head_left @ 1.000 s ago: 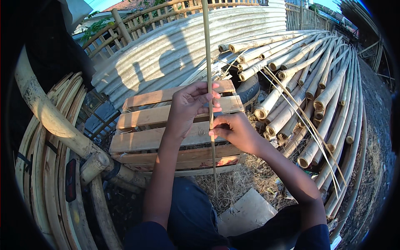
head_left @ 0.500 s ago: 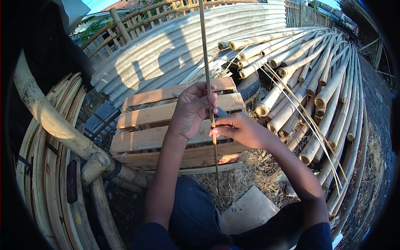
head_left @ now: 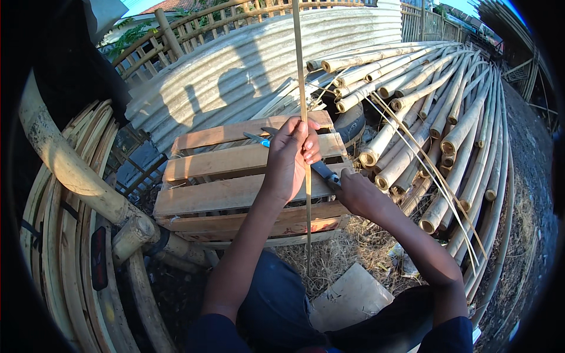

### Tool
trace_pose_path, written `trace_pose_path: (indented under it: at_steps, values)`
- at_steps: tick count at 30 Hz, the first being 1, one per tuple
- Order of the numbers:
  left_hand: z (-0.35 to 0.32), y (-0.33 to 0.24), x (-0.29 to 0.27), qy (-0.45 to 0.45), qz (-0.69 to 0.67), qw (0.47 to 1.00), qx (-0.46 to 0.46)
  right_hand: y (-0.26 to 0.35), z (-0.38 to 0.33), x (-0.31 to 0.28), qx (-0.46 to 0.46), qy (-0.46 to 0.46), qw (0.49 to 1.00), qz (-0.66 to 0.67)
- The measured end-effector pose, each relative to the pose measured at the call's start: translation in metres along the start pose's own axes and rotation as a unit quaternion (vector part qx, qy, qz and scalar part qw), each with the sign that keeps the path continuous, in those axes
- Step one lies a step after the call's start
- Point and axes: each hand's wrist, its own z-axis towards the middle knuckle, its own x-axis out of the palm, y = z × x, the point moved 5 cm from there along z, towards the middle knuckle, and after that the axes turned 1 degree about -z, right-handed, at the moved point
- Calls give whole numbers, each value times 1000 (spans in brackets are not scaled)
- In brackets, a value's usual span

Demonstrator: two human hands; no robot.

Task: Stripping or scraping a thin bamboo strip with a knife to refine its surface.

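Note:
My left hand [head_left: 292, 154] is closed around a long, thin bamboo strip [head_left: 301, 82], which stands nearly upright in front of me. The strip reaches past the top of the picture, and its lower end hangs near the straw-covered ground. To the right of it, my right hand [head_left: 363, 193] grips the handle of a knife [head_left: 321, 170]. The dark blade points up and left toward the strip, its tip end hidden behind the strip or my left hand. Behind my left hand, a blue-handled tool [head_left: 263, 140] with a metal blade lies on a slatted wooden crate [head_left: 218, 165].
Many bamboo poles [head_left: 453, 138] are stacked on the right, with thin strips [head_left: 426, 153] across them. Split bamboo [head_left: 73, 247] and a thick pole frame [head_left: 82, 159] stand at left. Corrugated sheeting [head_left: 329, 35] rises behind. A tyre [head_left: 352, 123] sits beyond the crate; a flat board [head_left: 353, 297] lies below.
My right hand has let go of the strip, shifted right, and now holds the knife handle. My left hand and the strip have moved slightly right, uncovering more of the blue-handled tool.

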Motion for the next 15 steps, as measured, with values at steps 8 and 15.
trace_pose_path:
  at_steps: [8,15]
  values:
    - [18,-43,17,-2,24,997,77,-4,-48,-20,175,80,698,689]
    - [45,-77,61,65,42,986,150,2,-83,-73,159,87,619,764]
